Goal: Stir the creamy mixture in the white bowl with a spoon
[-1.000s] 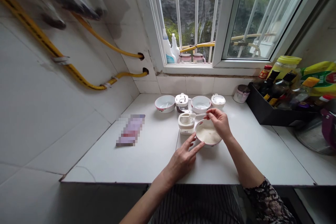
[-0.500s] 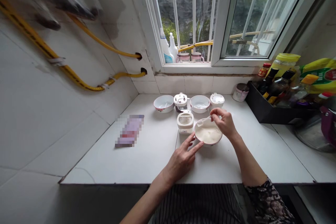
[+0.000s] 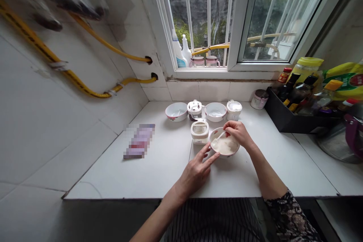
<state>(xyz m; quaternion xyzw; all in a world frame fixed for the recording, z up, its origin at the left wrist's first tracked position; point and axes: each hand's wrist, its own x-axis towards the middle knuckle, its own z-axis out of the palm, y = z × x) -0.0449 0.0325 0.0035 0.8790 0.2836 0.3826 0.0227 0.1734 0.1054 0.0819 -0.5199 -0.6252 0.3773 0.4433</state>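
A white bowl (image 3: 217, 131) with a pinkish rim stands on the counter, filled with a pale, flour-like substance (image 3: 227, 144). My right hand (image 3: 237, 133) pinches the handle of a small white spoon (image 3: 220, 137), whose head dips into the pale contents on the bowl's left side. Against the bowl's near left rim rest the fingertips of my left hand (image 3: 200, 168), its fingers stretched and spread apart. Just left of the bowl is a white square-sided jar (image 3: 199, 138) with a lid, close to the left fingertips.
Behind stand two white bowls (image 3: 176, 118) (image 3: 215, 116) and two lidded jars (image 3: 194, 111) (image 3: 234, 115). A black box (image 3: 297, 120) of bottles and a pot (image 3: 334, 140) are at right. A blurred purple packet (image 3: 139, 141) lies left. A round tin (image 3: 259, 100) sits by the wall.
My right hand has lowered slightly towards me and left, and the spoon has tilted more steeply, its head deeper in the bowl. My left hand keeps its place on the rim.
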